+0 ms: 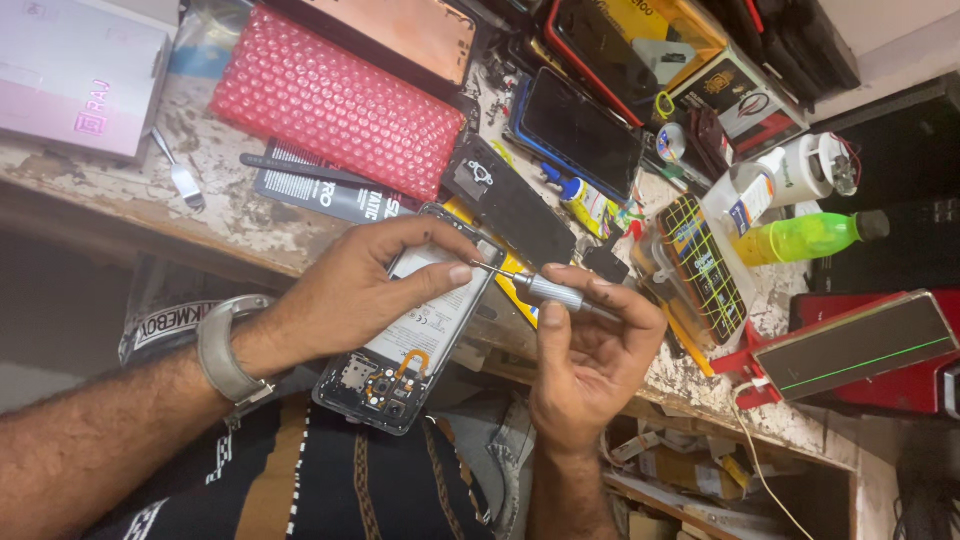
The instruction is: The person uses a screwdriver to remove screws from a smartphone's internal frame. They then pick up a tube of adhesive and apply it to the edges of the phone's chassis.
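My left hand (pixel 360 290) grips an opened smartphone (pixel 405 350) with its back cover off, showing the white battery and the circuit board at the lower end. The phone is held over the edge of the worn workbench (pixel 230 215). My right hand (pixel 590 350) holds a small silver precision screwdriver (pixel 545 290). Its thin tip points left and touches the phone near my left thumb and forefinger. A grey watch band sits on my left wrist.
On the bench lie a red bubble-wrap pouch (pixel 335 100), a black phone in a blue case (pixel 580 130), a dark phone part (pixel 505 195), a small glue bottle (pixel 590 205), a green bottle (pixel 810 237), a white container (pixel 800 170), tweezers (pixel 180 175) and a pink box (pixel 75 75).
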